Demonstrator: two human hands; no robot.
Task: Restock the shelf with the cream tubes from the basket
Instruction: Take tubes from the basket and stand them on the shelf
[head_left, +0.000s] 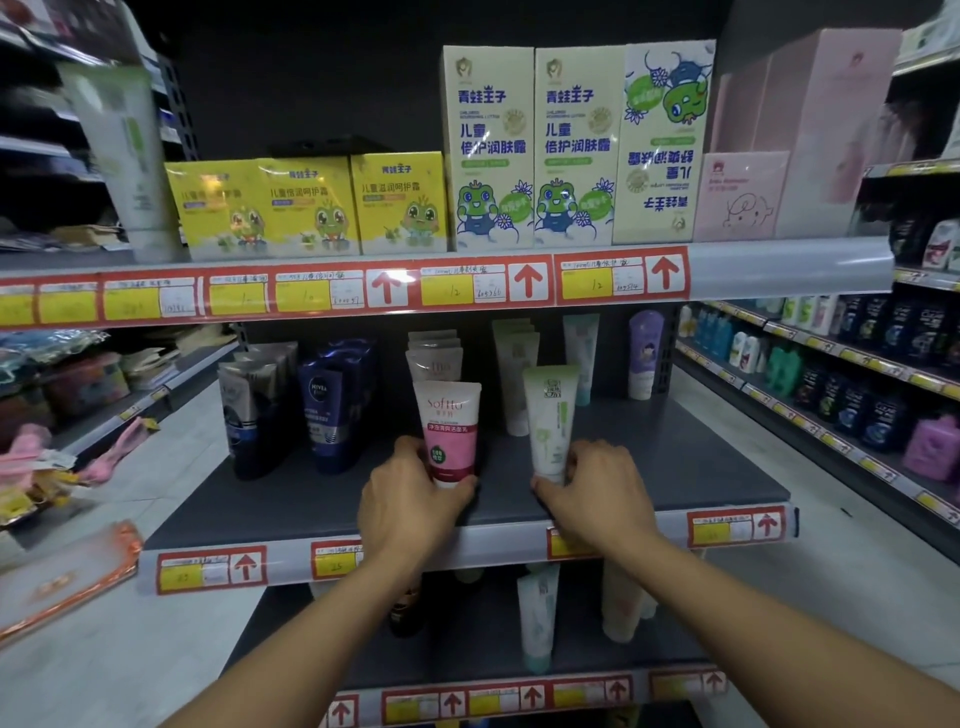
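Note:
My left hand (410, 501) grips the base of a pink and white Softto cream tube (449, 428) that stands upright on the dark middle shelf (675, 467), in front of a row of the same tubes. My right hand (597, 491) grips the base of a white and green cream tube (549, 421), also upright, ahead of more pale tubes behind it. Both tubes stand cap-down near the shelf's front half. The basket is out of view.
Dark blue Nivea tubes (332, 405) and grey tubes (244, 410) stand to the left on the same shelf. A purple tube (644, 353) stands at the back right. Boxed children's lotions (488, 145) fill the upper shelf. More tubes stand on the lower shelf (537, 618).

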